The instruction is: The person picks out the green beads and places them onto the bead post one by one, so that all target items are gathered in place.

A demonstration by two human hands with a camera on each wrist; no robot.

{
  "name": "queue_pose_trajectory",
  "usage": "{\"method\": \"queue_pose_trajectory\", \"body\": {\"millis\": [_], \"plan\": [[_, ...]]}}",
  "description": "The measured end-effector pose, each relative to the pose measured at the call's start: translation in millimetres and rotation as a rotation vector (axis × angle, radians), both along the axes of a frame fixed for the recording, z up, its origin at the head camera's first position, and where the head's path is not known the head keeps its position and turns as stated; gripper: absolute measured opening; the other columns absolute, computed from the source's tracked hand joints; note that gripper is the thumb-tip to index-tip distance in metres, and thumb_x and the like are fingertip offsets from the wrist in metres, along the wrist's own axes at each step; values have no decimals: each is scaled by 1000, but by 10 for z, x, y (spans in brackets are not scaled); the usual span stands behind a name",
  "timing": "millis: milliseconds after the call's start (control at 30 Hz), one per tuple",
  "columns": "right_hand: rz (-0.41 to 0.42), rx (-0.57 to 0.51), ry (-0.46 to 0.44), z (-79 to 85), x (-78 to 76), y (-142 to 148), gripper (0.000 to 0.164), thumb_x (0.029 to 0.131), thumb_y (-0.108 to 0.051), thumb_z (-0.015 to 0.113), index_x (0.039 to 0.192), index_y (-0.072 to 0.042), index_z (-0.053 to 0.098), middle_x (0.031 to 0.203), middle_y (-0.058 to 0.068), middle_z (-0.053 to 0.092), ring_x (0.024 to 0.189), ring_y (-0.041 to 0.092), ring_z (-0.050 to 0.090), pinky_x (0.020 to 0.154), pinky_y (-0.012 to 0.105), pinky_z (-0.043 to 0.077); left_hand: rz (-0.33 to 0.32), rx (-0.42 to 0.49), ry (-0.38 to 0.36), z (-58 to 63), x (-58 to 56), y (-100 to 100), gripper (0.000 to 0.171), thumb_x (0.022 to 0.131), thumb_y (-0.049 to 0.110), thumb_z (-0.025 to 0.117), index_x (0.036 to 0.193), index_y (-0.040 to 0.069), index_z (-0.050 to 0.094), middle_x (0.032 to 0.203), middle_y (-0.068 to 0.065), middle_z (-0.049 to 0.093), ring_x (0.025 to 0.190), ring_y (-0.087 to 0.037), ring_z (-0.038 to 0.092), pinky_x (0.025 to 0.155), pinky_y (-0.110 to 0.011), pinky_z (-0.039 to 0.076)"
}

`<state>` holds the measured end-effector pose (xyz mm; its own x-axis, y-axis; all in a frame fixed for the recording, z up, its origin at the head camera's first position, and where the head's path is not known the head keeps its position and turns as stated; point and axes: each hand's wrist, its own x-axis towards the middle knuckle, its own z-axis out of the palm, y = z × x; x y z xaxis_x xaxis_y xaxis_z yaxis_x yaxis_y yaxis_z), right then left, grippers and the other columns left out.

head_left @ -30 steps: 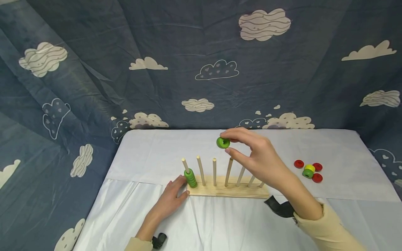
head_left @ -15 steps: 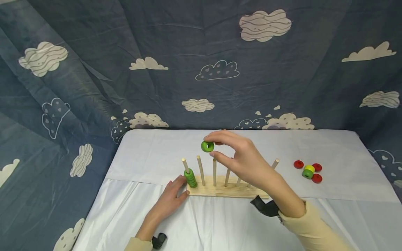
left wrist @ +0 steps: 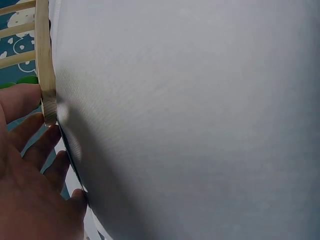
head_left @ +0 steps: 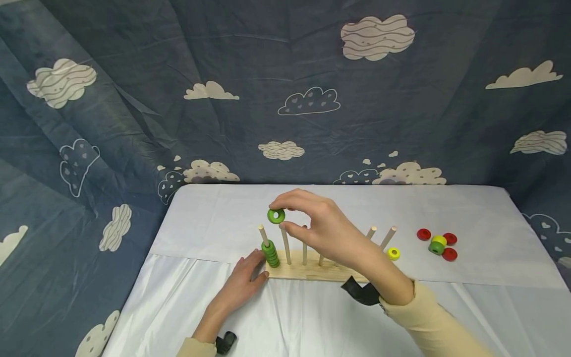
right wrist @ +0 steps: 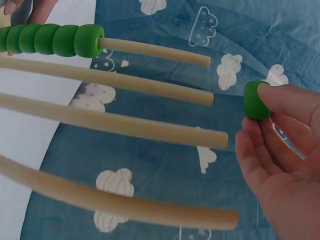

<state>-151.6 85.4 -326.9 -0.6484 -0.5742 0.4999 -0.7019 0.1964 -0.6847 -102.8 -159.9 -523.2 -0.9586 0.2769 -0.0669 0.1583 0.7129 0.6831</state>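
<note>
My right hand pinches a green bead between thumb and fingers, its hole showing. The bead is above the tops of the pegs at the left part of a wooden peg rack. In the right wrist view the held bead is apart from the peg tips. Several green beads are stacked on the leftmost peg, whose upper part sticks out bare. My left hand holds the rack's left end, thumb at the front corner and fingers behind; the wrist view shows this rack end too.
Right of the rack, a yellow bead lies by itself. Farther right are red beads, another yellow bead and a green bead. A white cloth covers the table. Behind hangs a dark cloud-print curtain.
My right hand has moved left with the green bead, from over the rack's middle toward its left pegs. The lone yellow bead has come into sight. My left hand has stayed put.
</note>
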Motion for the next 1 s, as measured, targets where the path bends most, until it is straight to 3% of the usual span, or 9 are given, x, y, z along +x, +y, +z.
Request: {"method": "queue_pose_trajectory", "body": {"millis": [300,600,1000], "plan": [[35,44,0,-35,-46,-142,34,85,-1,76,116,-10,68,114,-6,65,104,7,60,92,25,50,-8,12,6,6,-6,-11,52,99,21,59,147,10,45,150,-9,44,144,-28,28,116,-59,15],[13,103,-36,-71,-54,-231,33,82,-7,81,112,-12,68,107,-7,66,96,5,60,86,27,53,-10,34,5,11,3,-4,53,99,19,60,148,11,44,150,-8,44,144,-29,28,114,-63,15],[12,262,-107,-60,-79,-295,30,88,-12,76,116,-12,68,106,-9,65,97,5,61,85,22,50,-24,40,6,0,-15,-15,52,98,20,60,148,13,44,151,-6,43,145,-28,27,114,-63,14]]}}
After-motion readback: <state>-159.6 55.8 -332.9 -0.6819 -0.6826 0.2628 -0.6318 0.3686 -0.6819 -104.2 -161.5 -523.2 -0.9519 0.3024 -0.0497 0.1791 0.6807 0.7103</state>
